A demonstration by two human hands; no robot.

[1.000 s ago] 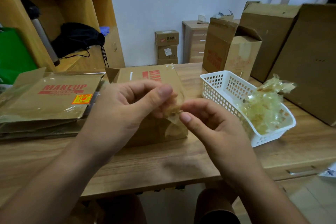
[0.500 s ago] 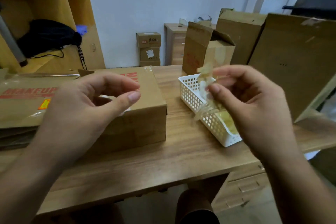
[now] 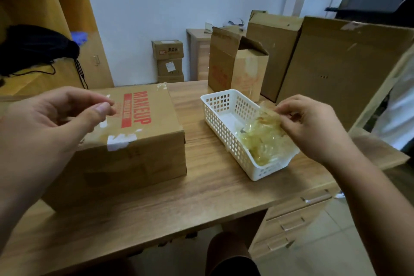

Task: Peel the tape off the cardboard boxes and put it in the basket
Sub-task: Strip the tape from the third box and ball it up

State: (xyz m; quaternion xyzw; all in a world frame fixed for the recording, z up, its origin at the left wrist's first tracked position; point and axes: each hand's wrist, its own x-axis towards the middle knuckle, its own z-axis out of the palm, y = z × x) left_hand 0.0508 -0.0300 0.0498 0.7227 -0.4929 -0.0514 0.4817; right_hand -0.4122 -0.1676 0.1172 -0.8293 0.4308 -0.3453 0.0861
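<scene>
A brown cardboard box [image 3: 143,141] printed MAKEUP lies flat on the wooden table, with bits of tape and white label on its top. To its right stands a white plastic basket [image 3: 224,127] holding a heap of crumpled yellowish tape [image 3: 262,139]. My right hand [image 3: 313,127] is over the basket's right rim, its fingertips pinching a strip of peeled tape [image 3: 268,116] that touches the heap. My left hand [image 3: 56,123] hovers above the box's left part, fingers loosely curled, holding nothing.
An open upright carton [image 3: 237,67] stands behind the basket, with larger flattened cartons [image 3: 336,69] leaning at the right. Wooden shelves with a black bag [image 3: 38,47] are at the left. Small boxes [image 3: 169,60] sit on the floor by the wall. Desk drawers [image 3: 295,219] lie below right.
My right hand has carried the tape strip from the box, rightward and down onto the heap in the basket. My left hand let go of it and stayed over the box.
</scene>
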